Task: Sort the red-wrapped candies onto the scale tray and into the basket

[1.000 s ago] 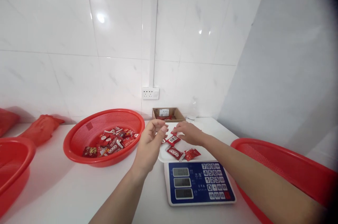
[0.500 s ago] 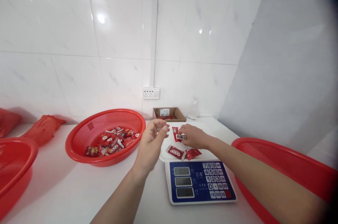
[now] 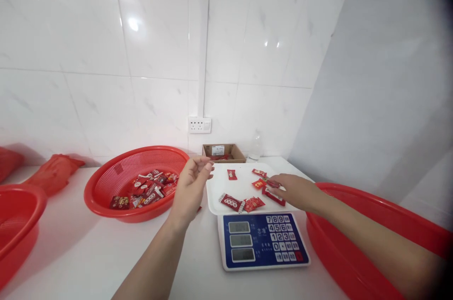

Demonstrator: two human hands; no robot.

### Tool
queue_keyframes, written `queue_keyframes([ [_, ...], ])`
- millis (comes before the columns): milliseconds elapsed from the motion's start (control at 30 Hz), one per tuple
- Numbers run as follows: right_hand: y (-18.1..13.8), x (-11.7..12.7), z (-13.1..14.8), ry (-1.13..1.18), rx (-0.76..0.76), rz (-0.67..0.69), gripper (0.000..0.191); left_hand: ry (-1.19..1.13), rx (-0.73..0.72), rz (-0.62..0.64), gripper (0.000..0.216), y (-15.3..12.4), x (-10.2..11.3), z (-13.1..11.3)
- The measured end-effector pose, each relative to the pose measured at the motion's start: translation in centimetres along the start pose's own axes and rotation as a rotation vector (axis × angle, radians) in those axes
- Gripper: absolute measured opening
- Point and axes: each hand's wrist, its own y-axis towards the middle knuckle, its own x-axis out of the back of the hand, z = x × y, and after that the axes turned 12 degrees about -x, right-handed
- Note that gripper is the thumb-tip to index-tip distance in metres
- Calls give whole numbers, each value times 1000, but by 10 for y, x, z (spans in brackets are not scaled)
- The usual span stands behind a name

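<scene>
Head | left hand (image 3: 190,190) loosely cupped | right hand (image 3: 296,191) touching red packets (image 3: 273,196), grip unclear

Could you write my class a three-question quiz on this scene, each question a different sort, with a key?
1. True or false: the right hand is at red packets on the white tray.
2. Which of these stands beyond the tray, near the wall? A) a kettle B) a cardboard box C) a lamp
3. Fill in the colour: the scale has number keys set on a ____ panel.

Key: 1. True. 2. B. 3. Blue.
</scene>
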Motion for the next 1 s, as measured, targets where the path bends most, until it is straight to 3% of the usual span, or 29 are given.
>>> queue_keyframes([
  [133, -46, 5, -5, 168, 40, -99, 42, 255, -27, 86, 16, -6, 23, 26],
  [233, -89, -10, -5, 300, 79, -50, 38, 543, 47, 234, 23, -21, 44, 49],
  [400, -127, -42, 13, 536, 125, 118, 31, 1004, 175, 662, 48, -48, 68, 75],
  [567, -116, -37, 32, 789, 111, 12, 30, 1117, 207, 821, 48, -57, 70, 90],
  [767, -77, -7, 36, 1010, 87, -221, 25, 1285, 200, 793, 39, -52, 62, 97],
  [1000, -46, 12, 30, 1118, 58, -373, 29, 1343, 220, 775, 38, -52, 56, 91],
])
